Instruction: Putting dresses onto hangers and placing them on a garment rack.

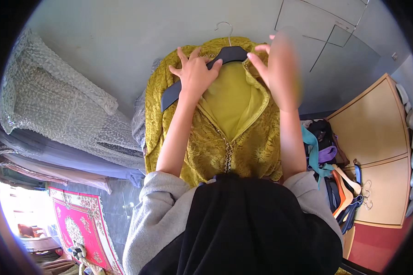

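A mustard-yellow lace garment (206,144) with a beaded neckline and front hangs before me, its plain yellow lining showing at the open neck. A black hanger (231,54) with a metal hook lies at its collar; one hanger arm shows outside the cloth at the left. My left hand (197,70) is on the hanger's left arm, thumb bent towards the index finger, other fingers spread. My right hand (282,68), partly blurred, has its thumb and fingers at the right edge of the collar near the hanger; its hold on the cloth is unclear.
Grey lace garments (72,110) hang at the left above pale fabrics. A red patterned rug (79,220) lies at the lower left. At the right stand a wooden cabinet (371,127), dark clothes, a teal strap (311,144) and several hangers (344,196).
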A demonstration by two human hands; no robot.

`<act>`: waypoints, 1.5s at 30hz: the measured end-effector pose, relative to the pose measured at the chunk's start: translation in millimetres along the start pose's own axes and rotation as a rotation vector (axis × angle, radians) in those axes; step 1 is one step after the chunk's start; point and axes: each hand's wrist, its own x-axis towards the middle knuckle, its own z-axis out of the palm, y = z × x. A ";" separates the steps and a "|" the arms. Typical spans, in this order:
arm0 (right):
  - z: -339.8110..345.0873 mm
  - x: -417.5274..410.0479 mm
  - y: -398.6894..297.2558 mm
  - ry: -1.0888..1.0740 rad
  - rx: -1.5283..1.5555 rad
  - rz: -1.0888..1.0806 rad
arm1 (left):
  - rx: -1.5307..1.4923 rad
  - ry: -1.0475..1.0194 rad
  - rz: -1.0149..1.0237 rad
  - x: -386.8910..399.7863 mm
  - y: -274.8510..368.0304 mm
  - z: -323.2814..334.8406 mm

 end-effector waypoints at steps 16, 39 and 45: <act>22.3 58.7 47.3 -0.708 0.542 -0.197 | 0.077 -0.012 -0.047 11.4 -48.4 -54.2; 29.2 70.8 99.4 -0.560 0.484 -0.011 | 0.298 -0.012 -0.085 46.1 -87.8 -56.9; 28.0 70.2 107.1 -0.436 0.323 -0.099 | 0.323 -0.051 -0.080 47.0 -86.6 -77.3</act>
